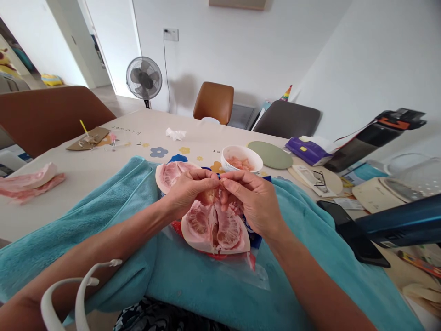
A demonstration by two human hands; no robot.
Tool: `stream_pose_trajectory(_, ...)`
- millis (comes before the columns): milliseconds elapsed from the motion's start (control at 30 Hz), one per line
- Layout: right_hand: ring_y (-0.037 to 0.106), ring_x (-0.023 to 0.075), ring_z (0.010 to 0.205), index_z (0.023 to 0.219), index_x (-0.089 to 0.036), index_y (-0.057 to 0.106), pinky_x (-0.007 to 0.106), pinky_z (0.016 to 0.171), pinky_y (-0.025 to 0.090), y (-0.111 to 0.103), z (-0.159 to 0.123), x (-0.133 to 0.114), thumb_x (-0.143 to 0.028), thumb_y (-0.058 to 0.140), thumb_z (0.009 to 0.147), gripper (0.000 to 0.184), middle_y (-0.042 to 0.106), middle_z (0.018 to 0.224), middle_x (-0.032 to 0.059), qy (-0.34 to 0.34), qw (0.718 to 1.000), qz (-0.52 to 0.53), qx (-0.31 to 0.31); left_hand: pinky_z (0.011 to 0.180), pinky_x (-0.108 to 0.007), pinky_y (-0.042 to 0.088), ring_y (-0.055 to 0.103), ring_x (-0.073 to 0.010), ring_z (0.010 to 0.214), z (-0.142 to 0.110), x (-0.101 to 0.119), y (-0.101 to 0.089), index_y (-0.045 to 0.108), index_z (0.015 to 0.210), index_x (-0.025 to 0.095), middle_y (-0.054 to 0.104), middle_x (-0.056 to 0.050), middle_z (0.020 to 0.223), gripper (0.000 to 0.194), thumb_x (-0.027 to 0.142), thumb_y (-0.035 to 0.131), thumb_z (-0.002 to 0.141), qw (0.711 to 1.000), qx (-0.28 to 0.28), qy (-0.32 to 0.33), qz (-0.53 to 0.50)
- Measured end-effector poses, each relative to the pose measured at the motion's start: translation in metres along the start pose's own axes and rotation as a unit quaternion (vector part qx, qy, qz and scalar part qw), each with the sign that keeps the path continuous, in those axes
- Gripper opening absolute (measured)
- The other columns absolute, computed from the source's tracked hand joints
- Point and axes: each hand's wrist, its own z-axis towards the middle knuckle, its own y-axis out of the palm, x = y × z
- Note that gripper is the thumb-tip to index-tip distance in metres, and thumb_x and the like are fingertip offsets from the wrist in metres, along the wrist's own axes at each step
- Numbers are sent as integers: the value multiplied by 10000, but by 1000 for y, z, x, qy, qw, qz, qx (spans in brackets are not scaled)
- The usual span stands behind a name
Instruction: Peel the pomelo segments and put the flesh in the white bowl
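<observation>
A large opened pomelo (213,227) with pink flesh and thick pale rind lies on a clear plastic bag (241,269) over a teal towel (193,280). My left hand (188,188) and my right hand (250,197) meet above it, fingers curled and pinching a pink segment of pomelo flesh (211,196) between them. Another piece of rind with flesh (168,174) lies just behind my left hand. A white bowl (241,158) with peeled pink flesh stands right behind my fingertips.
Pink peel scraps (27,181) lie at the left table edge. A green round mat (270,155), a purple packet (308,151), glasses (315,177), a black phone (351,232) and clutter fill the right. A crumpled tissue (175,134), chairs (213,102) and a fan (144,79) sit beyond.
</observation>
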Motion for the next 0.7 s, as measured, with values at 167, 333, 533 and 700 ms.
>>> stream_pose_trajectory(167,596,86,498,839,-160,686,205,530,520,5,-2,1,-243,696,808,89,645,562,-27,-49,995,-69,53,424,-171,395,502,-62,410,-1,-2,0,612,654,152,586,26,512,187,268,751,700,1000,15,5,3)
stream_pose_trajectory(333,580,93,494,811,-152,692,212,441,509,0,3,-2,-234,716,766,97,643,629,-20,44,996,78,17,436,-164,396,485,-53,442,-3,1,2,618,655,152,555,37,528,202,297,746,716,999,29,22,22)
stream_pose_trajectory(533,558,90,485,820,-137,703,195,431,493,-4,7,-2,-237,712,760,117,618,567,-8,101,985,138,-21,458,-162,413,474,-42,459,-7,7,10,692,735,146,611,28,566,191,295,792,668,996,59,22,69)
stream_pose_trajectory(700,580,113,514,851,-161,686,225,466,513,1,4,3,-257,707,779,123,627,563,-16,36,997,61,16,452,-159,396,454,-41,452,-8,9,12,703,699,138,592,33,522,176,281,794,652,995,57,22,76)
